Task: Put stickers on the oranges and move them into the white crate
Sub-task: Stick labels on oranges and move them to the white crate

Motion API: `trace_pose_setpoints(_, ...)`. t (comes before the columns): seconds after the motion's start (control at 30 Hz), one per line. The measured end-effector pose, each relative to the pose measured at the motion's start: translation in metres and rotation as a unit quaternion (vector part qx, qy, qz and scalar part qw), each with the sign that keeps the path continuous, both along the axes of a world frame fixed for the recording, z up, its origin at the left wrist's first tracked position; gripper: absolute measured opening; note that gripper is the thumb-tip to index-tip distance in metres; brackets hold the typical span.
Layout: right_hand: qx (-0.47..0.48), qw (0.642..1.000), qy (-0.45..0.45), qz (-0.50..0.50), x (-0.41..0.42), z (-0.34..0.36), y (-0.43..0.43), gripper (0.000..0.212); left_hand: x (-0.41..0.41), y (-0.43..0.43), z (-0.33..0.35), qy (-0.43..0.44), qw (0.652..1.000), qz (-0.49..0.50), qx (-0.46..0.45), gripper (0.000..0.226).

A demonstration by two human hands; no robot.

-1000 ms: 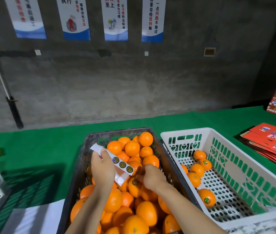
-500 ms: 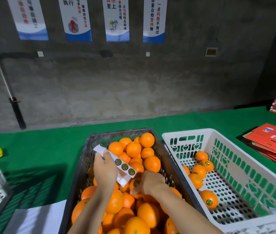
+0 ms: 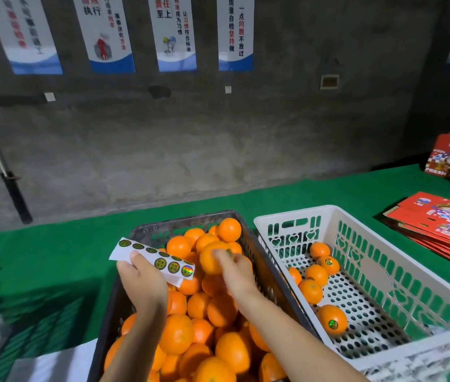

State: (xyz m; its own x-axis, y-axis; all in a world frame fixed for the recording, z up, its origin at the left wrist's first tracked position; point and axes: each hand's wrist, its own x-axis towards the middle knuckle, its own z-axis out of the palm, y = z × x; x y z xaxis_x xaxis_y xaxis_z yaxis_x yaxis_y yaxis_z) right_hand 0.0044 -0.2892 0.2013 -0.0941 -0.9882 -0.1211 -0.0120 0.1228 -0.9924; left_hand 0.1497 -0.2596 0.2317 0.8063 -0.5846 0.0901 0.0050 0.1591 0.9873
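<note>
Left hand (image 3: 141,282) pinches sticker strip (image 3: 154,260); right hand (image 3: 236,274) lifts 1 orange (image 3: 210,257), apparently stickered, above dark crate (image 3: 259,260).

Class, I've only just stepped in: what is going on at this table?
A person is labelling fruit. The left hand holds a strip of round stickers above a dark crate heaped with oranges. The right hand grips one orange raised above the heap. To the right, a white crate holds a few oranges, some with visible stickers, such as the nearest orange. Both crates stand on a green cloth.
</note>
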Motion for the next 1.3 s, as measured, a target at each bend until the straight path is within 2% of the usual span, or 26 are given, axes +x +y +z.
trace_pose_setpoints(0.07,0.057,0.977,-0.195,-0.058,-0.010,0.005,-0.005,0.043,-0.002,0.001,-0.002,-0.012,1.000,-0.002,0.011,0.031)
trace_pose_setpoints(0.1,0.084,0.947,-0.304,-0.063,-0.016,0.006,-0.008,0.050,-0.002,0.001,-0.003,-0.022,1.000,-0.006,0.018,0.028)
trace_pose_setpoints(0.17,0.113,0.857,-0.500,-0.045,-0.029,0.007,-0.011,0.065,-0.005,0.000,-0.006,-0.050,0.998,-0.016,0.026,0.028)
trace_pose_setpoints(0.2,0.115,0.815,-0.567,-0.035,-0.033,0.007,-0.012,0.072,-0.007,0.000,-0.008,-0.071,0.997,-0.021,0.028,0.029)
trace_pose_setpoints(0.27,0.099,0.762,-0.639,-0.031,-0.040,0.006,-0.016,0.080,-0.011,0.001,-0.011,-0.133,0.991,-0.027,0.022,0.031)
trace_pose_setpoints(0.33,0.074,0.739,-0.668,-0.043,-0.046,0.007,-0.020,0.084,-0.016,0.004,-0.013,-0.184,0.982,-0.043,0.007,0.033)
trace_pose_setpoints(0.4,0.051,0.732,-0.678,-0.054,-0.053,0.006,-0.023,0.087,-0.020,0.007,-0.019,-0.217,0.975,-0.053,0.015,0.035)
trace_pose_setpoints(0.47,0.042,0.757,-0.650,-0.056,-0.058,0.003,-0.023,0.080,-0.028,0.010,-0.023,-0.217,0.973,-0.066,0.035,0.036)
trace_pose_setpoints(0.5,0.053,0.785,-0.615,-0.054,-0.056,0.002,-0.021,0.075,-0.031,0.011,-0.024,-0.213,0.974,-0.074,0.031,0.036)
trace_pose_setpoints(0.53,0.072,0.828,-0.553,-0.053,-0.050,0.001,-0.019,0.068,-0.032,0.012,-0.024,-0.207,0.975,-0.083,0.023,0.035)
trace_pose_setpoints(0.6,0.076,0.937,-0.336,-0.051,-0.032,0.000,-0.009,0.053,-0.029,0.009,-0.022,-0.163,0.981,-0.105,0.028,0.028)
trace_pose_setpoints(0.63,0.027,0.980,-0.188,-0.049,-0.022,-0.004,-0.003,0.047,-0.025,0.005,-0.024,-0.130,0.983,-0.125,0.043,0.022)
trace_pose_setpoints(0.67,-0.047,0.998,-0.035,-0.038,-0.012,-0.010,0.003,0.044,-0.021,0.003,-0.028,-0.108,0.982,-0.145,0.064,0.014)
trace_pose_setpoints(0.7,-0.129,0.987,0.099,-0.015,-0.004,-0.017,0.010,0.043,-0.019,0.001,-0.030,-0.099,0.978,-0.161,0.085,0.012)
trace_pose_setpoints(0.77,-0.244,0.927,0.282,0.035,0.004,-0.025,0.015,0.046,-0.019,-0.001,-0.034,-0.070,0.977,-0.179,0.090,0.018)
trace_pose_setpoints(0.83,-0.279,0.901,0.324,0.071,0.007,-0.031,0.013,0.045,-0.024,0.000,-0.030,-0.040,0.978,-0.184,0.094,0.025)
trace_pose_setpoints(0.93,-0.305,0.886,0.332,0.111,0.010,-0.037,0.007,0.034,-0.023,-0.003,-0.026,0.060,0.976,-0.197,0.075,0.015)
trace_pose_setpoints(1.03,-0.321,0.891,0.306,0.097,0.011,-0.037,0.006,0.032,-0.026,0.001,-0.018,0.184,0.946,-0.263,0.051,0.027)
trace_pose_setpoints(1.07,-0.327,0.891,0.303,0.089,0.010,-0.035,0.006,0.030,-0.026,0.002,-0.018,0.199,0.939,-0.276,0.043,0.031)
trace_pose_setpoints(1.2,-0.322,0.897,0.296,0.061,0.009,-0.026,-0.003,0.035,-0.030,0.001,-0.019,0.162,0.933,-0.316,0.067,0.033)
trace_pose_setpoints(1.3,-0.308,0.902,0.301,0.039,0.003,-0.019,-0.007,0.033,-0.041,0.005,-0.026,0.213,0.911,-0.344,0.078,0.028)
